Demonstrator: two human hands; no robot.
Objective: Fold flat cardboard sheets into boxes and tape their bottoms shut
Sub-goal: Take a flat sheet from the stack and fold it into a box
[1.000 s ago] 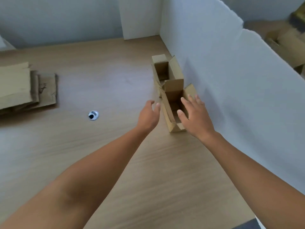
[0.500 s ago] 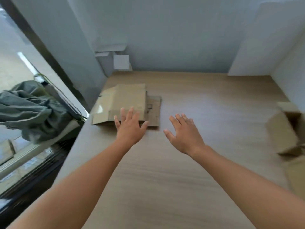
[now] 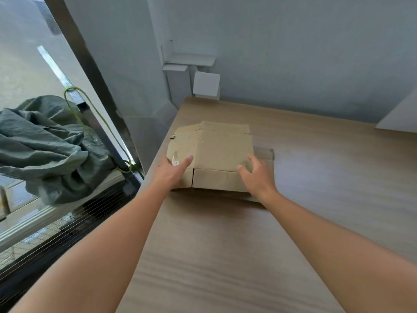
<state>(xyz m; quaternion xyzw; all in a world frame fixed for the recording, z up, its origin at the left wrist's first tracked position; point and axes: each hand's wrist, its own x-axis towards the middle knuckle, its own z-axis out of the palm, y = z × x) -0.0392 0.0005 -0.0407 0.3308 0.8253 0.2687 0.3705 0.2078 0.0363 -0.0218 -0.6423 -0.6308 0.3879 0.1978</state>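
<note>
- Both hands have moved forward since half a second earlier, when they hovered short of the cardboard stack (image 3: 222, 147); each now lies on its top sheet.
- Cardboard stack: flat, unfolded brown sheets lying on the tabletop (image 3: 316, 177) near its left edge, with flaps spread out flat on all sides.
- Left hand (image 3: 173, 171): rests on the near left flap of the cardboard stack. Its grip is spread, with the thumb stretched toward the middle of the top sheet and the fingers reaching toward the stack's left edge. It pinches nothing.
- Right hand (image 3: 257, 177): rests on the near right part of the cardboard stack. Its grip is spread, with the fingers apart and lightly bent and the fingertips on the top sheet. Whether any finger hooks the right edge cannot be told.
- Tape patch (image 3: 174, 160): a glossy clear strip on the left flap of the cardboard stack, just beside the left thumb.
- Lower sheet (image 3: 266, 153): juts out from under the right side of the cardboard stack.
- White block (image 3: 206, 83): stands against the wall beyond the cardboard stack.
- Green cloth (image 3: 49, 143): lies bunched well to the left of the cardboard stack, off the tabletop, with a yellow-green cord (image 3: 101, 118) looped beside it.
</note>
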